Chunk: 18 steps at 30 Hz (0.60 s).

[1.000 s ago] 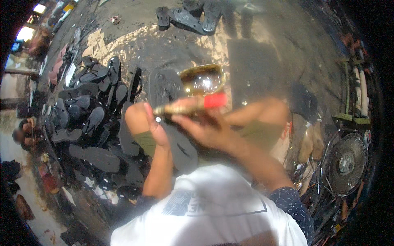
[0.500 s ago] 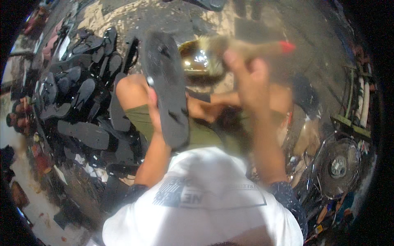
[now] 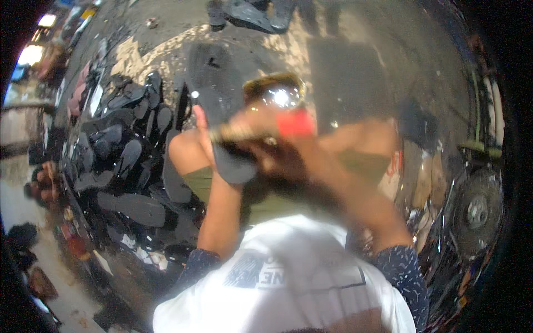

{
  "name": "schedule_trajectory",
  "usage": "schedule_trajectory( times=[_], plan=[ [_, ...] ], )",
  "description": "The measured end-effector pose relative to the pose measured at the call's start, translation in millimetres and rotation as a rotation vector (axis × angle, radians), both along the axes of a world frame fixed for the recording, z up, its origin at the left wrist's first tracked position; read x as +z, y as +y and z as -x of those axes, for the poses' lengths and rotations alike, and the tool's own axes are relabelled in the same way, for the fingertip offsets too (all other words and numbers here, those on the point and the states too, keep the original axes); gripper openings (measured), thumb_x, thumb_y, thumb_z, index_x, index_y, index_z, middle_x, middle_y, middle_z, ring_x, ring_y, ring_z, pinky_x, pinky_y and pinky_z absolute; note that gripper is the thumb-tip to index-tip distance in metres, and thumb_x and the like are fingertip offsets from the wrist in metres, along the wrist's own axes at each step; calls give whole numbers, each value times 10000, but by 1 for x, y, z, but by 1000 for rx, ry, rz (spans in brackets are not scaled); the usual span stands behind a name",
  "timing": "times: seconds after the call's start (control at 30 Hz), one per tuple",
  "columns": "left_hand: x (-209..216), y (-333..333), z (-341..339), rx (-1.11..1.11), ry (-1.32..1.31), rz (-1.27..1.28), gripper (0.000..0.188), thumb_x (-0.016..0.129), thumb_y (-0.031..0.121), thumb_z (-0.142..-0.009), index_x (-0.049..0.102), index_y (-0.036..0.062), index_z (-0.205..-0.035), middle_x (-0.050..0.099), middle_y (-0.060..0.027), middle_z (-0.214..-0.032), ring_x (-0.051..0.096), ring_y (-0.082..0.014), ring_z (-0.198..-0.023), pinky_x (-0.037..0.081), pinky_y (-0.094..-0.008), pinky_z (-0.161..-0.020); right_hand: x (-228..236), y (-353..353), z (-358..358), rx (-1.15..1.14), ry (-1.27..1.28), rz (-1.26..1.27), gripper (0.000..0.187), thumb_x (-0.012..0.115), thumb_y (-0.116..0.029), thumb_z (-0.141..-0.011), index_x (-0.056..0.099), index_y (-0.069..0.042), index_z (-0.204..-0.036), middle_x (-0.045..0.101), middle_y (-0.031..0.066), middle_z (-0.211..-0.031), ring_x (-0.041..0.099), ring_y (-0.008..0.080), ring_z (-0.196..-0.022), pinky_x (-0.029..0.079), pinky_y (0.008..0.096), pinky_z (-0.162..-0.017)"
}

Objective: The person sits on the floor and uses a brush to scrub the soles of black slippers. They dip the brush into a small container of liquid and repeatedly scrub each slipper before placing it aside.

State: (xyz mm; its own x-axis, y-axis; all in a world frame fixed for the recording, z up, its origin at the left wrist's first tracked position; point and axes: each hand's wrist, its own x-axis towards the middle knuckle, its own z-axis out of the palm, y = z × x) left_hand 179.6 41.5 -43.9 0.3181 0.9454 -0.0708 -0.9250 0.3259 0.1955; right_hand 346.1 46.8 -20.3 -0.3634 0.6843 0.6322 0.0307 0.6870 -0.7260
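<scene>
The dark flip-flop sole (image 3: 219, 105) is held up in front of the person, its long body running from about 11 o'clock of the picture's centre down toward the middle, where its lower end disappears behind the hands. The left hand (image 3: 214, 139) has its grip wrapped around the lower part of the sole, thumb side showing against the dark rubber, and the left forearm rises to it from the lower edge past a white shirt (image 3: 288, 283) with dark speckled sleeves. The right hand (image 3: 288, 152) is blurred with motion; its grip is closed on a brush (image 3: 261, 129) with a pale, tan-coloured shaft and a red end, which lies almost level across the sole, the red end pointing to 3 o'clock. The brush appears to touch the sole near its lower end, though the blur makes the exact contact hard to tell.

Just behind the hands, at 12 o'clock from them, stands a shiny brass-coloured bowl (image 3: 276, 94) on the ground, catching a bright glint. To 9 o'clock of the hands lies a heap of dark soles (image 3: 125, 155), many overlapping one another, spread over the ground. At the top edge, near 12 o'clock, a few more dark sandals (image 3: 250, 12) lie apart from the heap. At 3 o'clock, near the rim, sits a round metal wheel (image 3: 477, 213). The person's bare knees, in olive shorts, frame the hands on both sides.
</scene>
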Motion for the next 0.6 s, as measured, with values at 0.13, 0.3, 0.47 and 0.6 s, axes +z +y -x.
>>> schedule_trajectory(
  times=[0.13, 0.3, 0.47, 0.6],
  plan=[
    [8, -13, -18, 112, 1, -13, 529, 488, 474, -1028, 561, 45, -1329, 624, -145, -1312, 627, -240, -1131, 496, -429, -1022, 15, 15, -2, 278, 61, 243, 334, 640, -121, -863, 634, -14, -1179, 640, 162, -1113, 619, 347, -1027, 501, 404, -919],
    [2, -7, -11, 67, -135, 64, 594, 463, 567, -1021, 577, 83, -1346, 639, -113, -1296, 604, -274, -1175, 467, -475, -1053, 1, -9, -1, 154, -37, -91, 265, 654, -121, -840, 672, -8, -1079, 643, 155, -966, 629, 337, -950, 516, 405, -842],
    [3, 3, -27, -201, -109, -20, 671, 492, 635, -976, 581, 61, -1312, 659, -175, -1196, 655, -316, -1069, 553, -500, -948, 5, 7, -28, 12, -75, -43, 271, 745, -166, -840, 688, -56, -1081, 646, 147, -989, 632, 344, -909, 501, 416, -801],
    [-6, 35, -73, -173, 214, 230, 695, 490, 658, -965, 584, 61, -1310, 698, -158, -1105, 699, -308, -947, 580, -491, -881, 5, -46, -74, 55, -50, 330, 274, 795, -150, -862, 701, -55, -1102, 665, 129, -1129, 650, 297, -1038, 506, 380, -922]
  ],
)
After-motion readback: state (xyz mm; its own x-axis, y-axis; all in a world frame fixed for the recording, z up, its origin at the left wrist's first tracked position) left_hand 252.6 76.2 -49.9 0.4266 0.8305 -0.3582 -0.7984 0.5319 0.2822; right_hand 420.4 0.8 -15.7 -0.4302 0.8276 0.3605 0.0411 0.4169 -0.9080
